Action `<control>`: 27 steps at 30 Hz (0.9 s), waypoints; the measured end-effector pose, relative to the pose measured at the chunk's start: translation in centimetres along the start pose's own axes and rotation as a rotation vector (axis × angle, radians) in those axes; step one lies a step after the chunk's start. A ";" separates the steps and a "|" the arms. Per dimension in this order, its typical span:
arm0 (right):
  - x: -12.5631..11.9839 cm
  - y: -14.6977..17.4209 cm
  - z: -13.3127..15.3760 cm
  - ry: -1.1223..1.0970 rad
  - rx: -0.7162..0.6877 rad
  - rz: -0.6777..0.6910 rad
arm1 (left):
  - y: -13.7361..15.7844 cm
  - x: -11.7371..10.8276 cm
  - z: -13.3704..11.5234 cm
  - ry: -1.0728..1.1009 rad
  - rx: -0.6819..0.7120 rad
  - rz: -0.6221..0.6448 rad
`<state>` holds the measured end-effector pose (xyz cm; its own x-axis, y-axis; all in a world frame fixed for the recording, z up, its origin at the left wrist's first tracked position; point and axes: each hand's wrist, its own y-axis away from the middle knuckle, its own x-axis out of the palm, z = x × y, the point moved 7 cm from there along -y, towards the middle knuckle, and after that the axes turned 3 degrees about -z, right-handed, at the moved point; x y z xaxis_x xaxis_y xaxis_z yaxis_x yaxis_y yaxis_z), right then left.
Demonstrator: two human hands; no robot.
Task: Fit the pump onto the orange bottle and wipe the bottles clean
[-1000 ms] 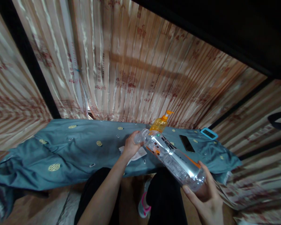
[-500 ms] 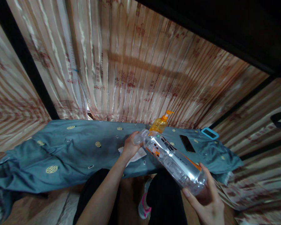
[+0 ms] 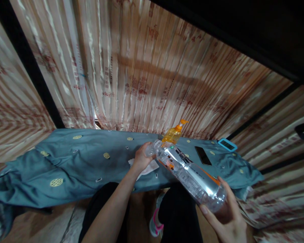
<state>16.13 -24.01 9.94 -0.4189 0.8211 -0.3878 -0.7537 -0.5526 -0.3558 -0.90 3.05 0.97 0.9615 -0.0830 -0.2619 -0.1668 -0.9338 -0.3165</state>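
A big clear plastic bottle with an orange label [image 3: 187, 172] lies tilted in the air over the blue-green cloth-covered bench [image 3: 73, 165]. The right hand [image 3: 224, 217] cups its bottom. The left hand [image 3: 142, 158] grips its neck and cap. An orange pump bottle [image 3: 172, 134] stands just behind; a black phone [image 3: 203, 155] lies to the right.

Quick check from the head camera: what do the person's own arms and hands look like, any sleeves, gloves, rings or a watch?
Both are bare: no gloves on the left hand or right hand, and no ring shows. The left forearm is uncovered up to the frame edge, with no sleeve or watch. The right arm past the wrist is out of frame.
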 end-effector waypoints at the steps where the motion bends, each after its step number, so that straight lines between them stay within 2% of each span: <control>1: 0.0 0.0 0.0 0.005 -0.001 -0.001 | 0.0 0.0 0.0 -0.003 -0.003 0.001; 19: -0.2 0.2 0.6 0.062 0.023 -0.021 | 0.1 0.0 -0.1 -0.001 -0.007 0.012; 22: -0.1 0.2 0.6 0.009 0.028 -0.017 | 0.1 0.0 -0.2 0.011 -0.004 0.010; 27: 0.0 0.2 0.9 0.011 -0.017 -0.007 | 0.1 0.0 0.0 0.023 -0.003 0.009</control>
<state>15.52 -24.01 10.61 -0.4081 0.8233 -0.3944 -0.7477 -0.5493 -0.3730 -0.91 2.99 0.90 0.9648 -0.0998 -0.2434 -0.1752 -0.9340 -0.3115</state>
